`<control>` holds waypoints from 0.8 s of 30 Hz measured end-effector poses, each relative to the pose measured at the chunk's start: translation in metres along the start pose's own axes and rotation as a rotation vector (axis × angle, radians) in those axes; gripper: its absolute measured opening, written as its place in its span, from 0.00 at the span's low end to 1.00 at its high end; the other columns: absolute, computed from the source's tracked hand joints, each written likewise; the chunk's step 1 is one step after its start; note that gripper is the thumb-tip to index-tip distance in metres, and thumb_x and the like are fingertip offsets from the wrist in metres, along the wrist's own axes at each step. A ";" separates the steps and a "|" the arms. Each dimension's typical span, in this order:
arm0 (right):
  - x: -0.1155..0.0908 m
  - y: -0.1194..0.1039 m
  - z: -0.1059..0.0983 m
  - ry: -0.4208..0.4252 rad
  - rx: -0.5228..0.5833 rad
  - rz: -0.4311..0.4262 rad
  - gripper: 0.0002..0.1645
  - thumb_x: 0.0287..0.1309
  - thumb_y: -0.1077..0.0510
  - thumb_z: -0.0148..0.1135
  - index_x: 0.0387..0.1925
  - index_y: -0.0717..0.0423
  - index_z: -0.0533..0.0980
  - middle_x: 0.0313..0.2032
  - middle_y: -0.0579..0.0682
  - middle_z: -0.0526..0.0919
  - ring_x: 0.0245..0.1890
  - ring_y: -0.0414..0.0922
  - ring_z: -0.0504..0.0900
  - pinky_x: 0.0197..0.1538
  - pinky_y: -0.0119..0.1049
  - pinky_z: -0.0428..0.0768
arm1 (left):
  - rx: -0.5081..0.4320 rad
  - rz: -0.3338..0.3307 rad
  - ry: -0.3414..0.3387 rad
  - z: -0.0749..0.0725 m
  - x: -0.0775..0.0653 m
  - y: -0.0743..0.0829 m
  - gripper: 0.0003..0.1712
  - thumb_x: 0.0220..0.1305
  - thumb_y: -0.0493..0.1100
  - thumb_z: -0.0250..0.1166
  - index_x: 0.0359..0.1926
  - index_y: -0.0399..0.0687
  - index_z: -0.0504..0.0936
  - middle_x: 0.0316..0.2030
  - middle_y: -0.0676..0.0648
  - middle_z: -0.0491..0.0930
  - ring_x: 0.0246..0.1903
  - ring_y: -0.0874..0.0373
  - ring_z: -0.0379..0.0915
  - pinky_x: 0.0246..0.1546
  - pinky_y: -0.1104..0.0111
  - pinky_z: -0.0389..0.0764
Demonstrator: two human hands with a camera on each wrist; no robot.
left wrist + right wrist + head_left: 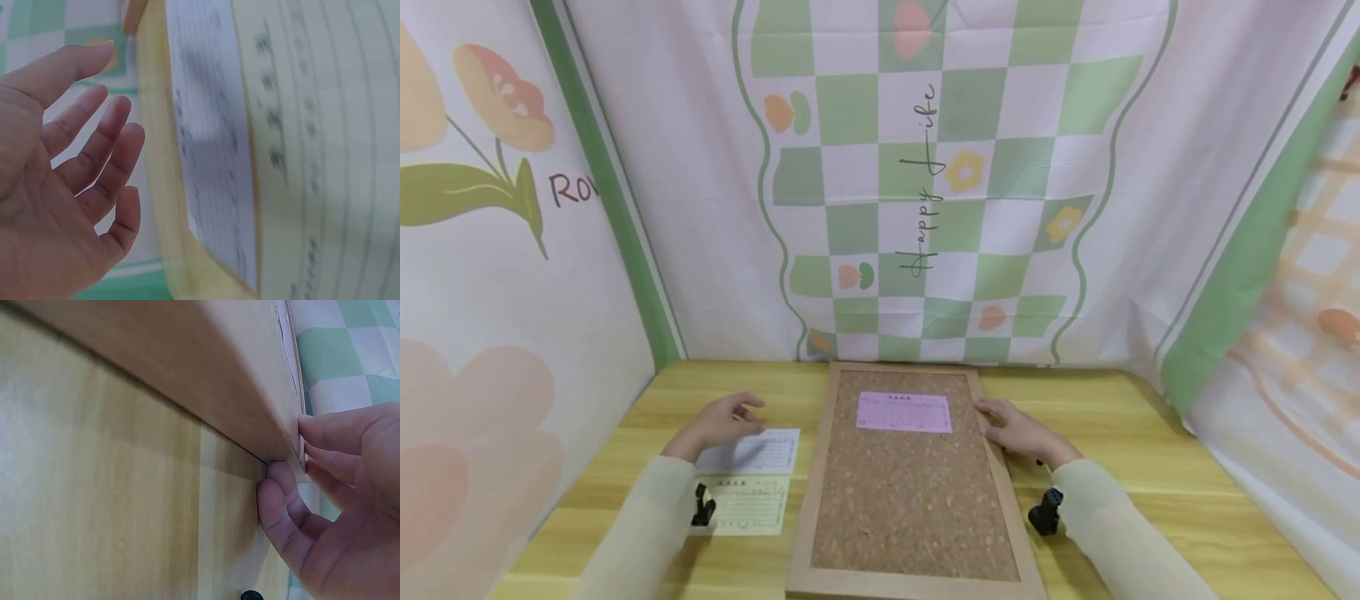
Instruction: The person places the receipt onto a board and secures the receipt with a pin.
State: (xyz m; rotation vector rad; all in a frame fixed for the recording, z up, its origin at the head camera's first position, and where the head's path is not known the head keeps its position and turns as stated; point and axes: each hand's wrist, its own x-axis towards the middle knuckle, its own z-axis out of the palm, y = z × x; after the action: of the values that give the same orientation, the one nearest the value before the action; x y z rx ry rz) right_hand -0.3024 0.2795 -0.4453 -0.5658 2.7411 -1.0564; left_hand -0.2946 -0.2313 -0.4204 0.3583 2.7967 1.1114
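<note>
From my head view I have the left hand (724, 421) hanging palm-down over the white slip (778, 450), wrist slightly bent, fingers loosely curved. Its grip is wide and slack, with a clear gap between thumb and fingers. The right hand (1026, 433) reaches in to the right edge of the cork board (917, 508), its bent fingers and thumb gripping the wooden frame (917, 581). The pink slip (904, 412) lies flat on the cork near the far end, and the yellow slip (752, 508) is on the table (1120, 417) just nearer me than the white one, both left of the board.

My left wrist view gives me what the head view hides: the palm, all five digits spread apart, and the hand clear of the paper. The right wrist view shows me two fingers curled low against the frame's side, by the tabletop, with the thumb at its upper edge; there the pink slip is only a thin strip, while the head view shows its whole face.
</note>
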 end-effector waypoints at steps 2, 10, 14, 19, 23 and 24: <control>0.000 0.001 0.000 0.003 -0.008 -0.010 0.33 0.73 0.59 0.53 0.71 0.73 0.58 0.70 0.76 0.53 0.69 0.74 0.50 0.65 0.68 0.58 | -0.010 -0.007 0.003 -0.004 -0.004 -0.006 0.29 0.61 0.41 0.71 0.61 0.34 0.75 0.47 0.37 0.79 0.48 0.42 0.75 0.50 0.45 0.75; -0.003 -0.003 -0.001 0.007 0.017 -0.002 0.33 0.73 0.60 0.53 0.71 0.74 0.58 0.71 0.76 0.53 0.70 0.74 0.49 0.67 0.68 0.53 | -0.006 -0.078 0.018 -0.018 -0.025 -0.026 0.33 0.62 0.43 0.70 0.65 0.34 0.72 0.57 0.30 0.73 0.55 0.35 0.70 0.54 0.40 0.71; -0.003 -0.005 0.000 0.010 0.007 0.007 0.32 0.73 0.61 0.53 0.71 0.74 0.58 0.70 0.76 0.53 0.70 0.74 0.50 0.67 0.68 0.54 | -0.025 -0.106 0.024 -0.023 -0.034 -0.032 0.35 0.62 0.43 0.71 0.66 0.33 0.70 0.61 0.27 0.68 0.58 0.32 0.68 0.56 0.39 0.70; -0.002 -0.005 0.001 0.010 0.008 0.014 0.32 0.72 0.62 0.53 0.70 0.75 0.59 0.69 0.77 0.54 0.69 0.74 0.51 0.66 0.68 0.55 | -0.026 -0.090 0.031 -0.025 -0.034 -0.040 0.39 0.59 0.41 0.73 0.66 0.27 0.68 0.63 0.24 0.66 0.59 0.28 0.66 0.58 0.39 0.69; -0.003 -0.006 0.001 0.004 0.022 0.019 0.32 0.72 0.62 0.53 0.71 0.75 0.58 0.70 0.77 0.53 0.70 0.74 0.49 0.67 0.68 0.54 | -0.013 -0.097 0.019 -0.023 -0.034 -0.045 0.41 0.57 0.42 0.74 0.66 0.26 0.68 0.64 0.25 0.66 0.60 0.27 0.65 0.60 0.38 0.66; -0.003 -0.007 0.001 0.003 0.025 0.024 0.32 0.73 0.62 0.53 0.71 0.74 0.58 0.70 0.76 0.53 0.70 0.74 0.49 0.67 0.67 0.54 | -0.004 -0.097 0.015 -0.023 -0.034 -0.046 0.42 0.56 0.43 0.75 0.66 0.26 0.68 0.64 0.25 0.66 0.61 0.27 0.64 0.60 0.38 0.65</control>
State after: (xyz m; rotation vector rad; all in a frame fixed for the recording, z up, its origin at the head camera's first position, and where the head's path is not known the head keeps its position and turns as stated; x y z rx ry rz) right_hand -0.2973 0.2757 -0.4417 -0.5270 2.7262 -1.0856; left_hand -0.2741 -0.2880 -0.4353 0.2120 2.7914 1.1025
